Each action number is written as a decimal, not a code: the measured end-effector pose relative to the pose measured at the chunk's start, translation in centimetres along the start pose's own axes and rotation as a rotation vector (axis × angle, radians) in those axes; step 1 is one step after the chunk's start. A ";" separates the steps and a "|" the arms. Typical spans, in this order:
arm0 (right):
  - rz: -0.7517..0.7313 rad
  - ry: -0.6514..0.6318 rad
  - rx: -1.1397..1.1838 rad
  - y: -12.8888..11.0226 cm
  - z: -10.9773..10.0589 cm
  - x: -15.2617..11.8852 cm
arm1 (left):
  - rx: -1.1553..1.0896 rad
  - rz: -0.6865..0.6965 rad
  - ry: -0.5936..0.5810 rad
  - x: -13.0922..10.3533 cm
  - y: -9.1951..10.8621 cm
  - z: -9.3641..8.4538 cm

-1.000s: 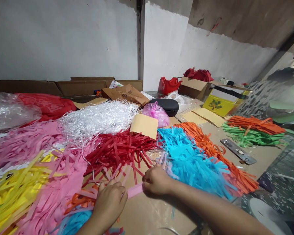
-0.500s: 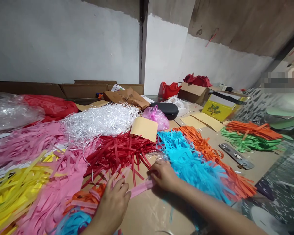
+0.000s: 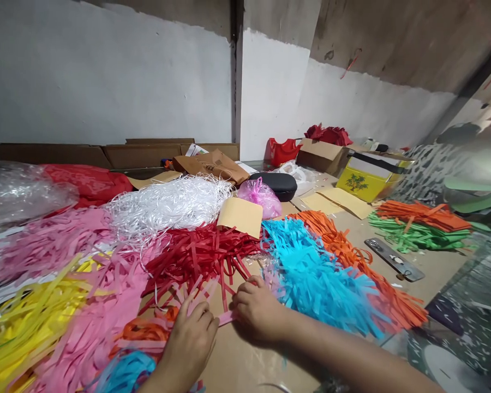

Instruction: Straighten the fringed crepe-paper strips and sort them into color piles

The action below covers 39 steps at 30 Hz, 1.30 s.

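Note:
A narrow pink strip (image 3: 226, 317) runs between my two hands, low over the brown board. My left hand (image 3: 194, 333) is closed on its left end, beside loose pink, orange and blue strips. On the right end, my right hand (image 3: 256, 308) is closed with fingers bent; the fingertips are partly hidden. Behind the hands lies a pile of red strips (image 3: 200, 251). A blue fringed pile (image 3: 311, 267) lies right of my right hand, with orange fringe (image 3: 347, 256) beyond it.
Yellow strips (image 3: 36, 316) and pink strips (image 3: 73, 349) fill the left. White string (image 3: 172, 202), a pink bag (image 3: 259, 197) and a black case (image 3: 275, 185) stand behind. A phone (image 3: 394, 259), green strips (image 3: 421, 234) and a yellow box (image 3: 366, 177) are at right.
My right hand has moved left, closer to my left hand, and the visible stretch of pink strip between them is shorter. My left hand has stayed nearly in place.

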State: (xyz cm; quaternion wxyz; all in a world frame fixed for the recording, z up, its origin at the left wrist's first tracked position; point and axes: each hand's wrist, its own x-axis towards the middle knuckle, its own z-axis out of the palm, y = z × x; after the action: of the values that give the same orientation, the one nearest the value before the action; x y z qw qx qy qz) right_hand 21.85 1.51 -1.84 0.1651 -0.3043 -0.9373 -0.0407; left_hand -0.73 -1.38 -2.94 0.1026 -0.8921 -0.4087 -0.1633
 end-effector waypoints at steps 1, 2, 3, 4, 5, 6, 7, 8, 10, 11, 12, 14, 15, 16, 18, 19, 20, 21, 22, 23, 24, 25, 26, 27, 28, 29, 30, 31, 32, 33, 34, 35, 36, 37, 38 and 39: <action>0.004 -0.003 -0.004 -0.3 0.0 0.0 | -0.010 0.013 0.013 -0.2 -0.1 0.2; 0.006 -0.012 -0.008 -0.5 0.1 -0.1 | -0.019 0.023 0.025 -0.3 -0.2 0.3; 0.010 -0.027 -0.009 -0.7 0.2 -0.1 | -0.025 0.027 0.031 -0.4 -0.4 0.3; 0.017 -0.044 -0.007 -0.7 0.4 -0.2 | -0.025 0.026 0.032 -0.5 -0.6 0.2; 0.030 -0.059 0.001 -0.5 0.6 -0.3 | -0.032 0.024 0.015 -0.6 -0.8 0.0; 0.051 -0.068 0.014 -0.2 0.8 -0.4 | -0.050 0.009 -0.027 -0.6 -1.0 -0.2; 0.077 -0.071 0.033 0.2 0.9 -0.5 | -0.077 -0.016 -0.085 -0.6 -1.3 -0.5; 0.105 -0.070 0.054 0.6 1.0 -0.6 | -0.107 -0.051 -0.149 -0.6 -1.5 -0.7; 0.166 -0.076 0.106 1.4 1.2 -0.9 | -0.153 -0.139 -0.253 -0.4 -1.7 -1.0; 0.200 -0.083 0.131 1.7 1.3 -0.9 | -0.158 -0.183 -0.276 -0.3 -1.7 -1.1; 0.235 -0.091 0.154 1.9 1.3 -0.9 | -0.150 -0.217 -0.275 -0.1 -1.6 -1.1; 0.303 -0.113 0.185 2.0 1.3 -0.6 | -0.133 -0.254 -0.263 0.2 -1.3 -1.2; 0.333 -0.122 0.194 1.9 1.3 -0.4 | -0.127 -0.262 -0.259 0.5 -1.2 -1.2; 0.359 -0.131 0.199 1.9 1.3 -0.2 | -0.119 -0.263 -0.252 0.7 -1.1 -1.2; 0.392 -0.142 0.198 1.7 1.1 0.2 | -0.100 -0.261 -0.230 1.0 -1.0 -1.1; 0.403 -0.141 0.190 1.6 1.0 0.4 | -0.090 -0.261 -0.217 1.1 -1.0 -1.1; 0.407 -0.134 0.176 1.6 0.8 0.5 | -0.082 -0.259 -0.197 1.1 -1.0 -1.0; 0.397 -0.124 0.160 1.5 0.6 0.5 | -0.077 -0.248 -0.175 1.0 -1.0 -1.0; 0.368 -0.112 0.144 1.4 0.4 0.5 | -0.077 -0.227 -0.150 0.9 -1.0 -0.8; 0.321 -0.101 0.130 1.3 0.2 0.5 | -0.079 -0.196 -0.122 0.8 -1.0 -0.7; 0.261 -0.094 0.119 1.2 0.0 0.4 | -0.079 -0.161 -0.089 0.6 -1.0 -0.5; 0.194 -0.093 0.111 1.1 -0.1 0.3 | -0.079 -0.125 -0.057 0.4 -0.8 -0.3; 0.128 -0.096 0.106 1.0 -0.1 0.2 | -0.077 -0.092 -0.026 0.3 -0.7 -0.1; 0.073 -0.100 0.101 1.0 -0.1 0.2 | -0.075 -0.066 0.004 0.2 -0.5 0.2; 0.031 -0.104 0.095 1.0 0.0 0.2 | -0.072 -0.047 0.034 0.1 -0.4 0.4; 0.001 -0.105 0.090 1.0 0.2 0.3 | -0.071 -0.034 0.061 0.1 -0.2 0.6; -0.012 -0.101 0.086 1.0 0.3 0.3 | -0.070 -0.027 0.085 0.1 -0.1 0.8; -0.007 -0.093 0.082 1.0 0.4 0.4 | -0.069 -0.026 0.108 0.2 -0.1 0.9; 0.014 -0.080 0.079 1.1 0.5 0.5 | -0.070 -0.030 0.128 0.3 0.0 1.0; 0.044 -0.064 0.076 1.0 0.5 0.6 | -0.072 -0.034 0.143 0.4 0.0 1.0; 0.077 -0.047 0.076 0.9 0.6 0.7 | -0.075 -0.037 0.155 0.6 0.0 1.1; 0.095 -0.027 0.068 0.8 0.6 0.7 | -0.080 -0.038 0.163 0.7 0.0 1.1; 0.091 -0.010 0.052 0.6 0.7 0.8 | -0.086 -0.040 0.171 0.8 0.0 1.1; 0.070 0.004 0.032 0.4 0.8 0.8 | -0.090 -0.042 0.175 0.8 0.0 1.1; 0.042 0.012 0.010 0.2 0.9 0.7 | -0.093 -0.045 0.178 0.8 0.0 1.1; 0.015 0.015 -0.008 0.0 1.1 0.6 | -0.095 -0.050 0.178 0.8 0.0 1.0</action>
State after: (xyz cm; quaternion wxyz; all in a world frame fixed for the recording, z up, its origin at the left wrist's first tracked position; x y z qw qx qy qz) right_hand 21.11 2.03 -2.68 0.1714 -0.3119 -0.9334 -0.0455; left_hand -0.05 -0.53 -3.61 0.0921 -0.8674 -0.4119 -0.2635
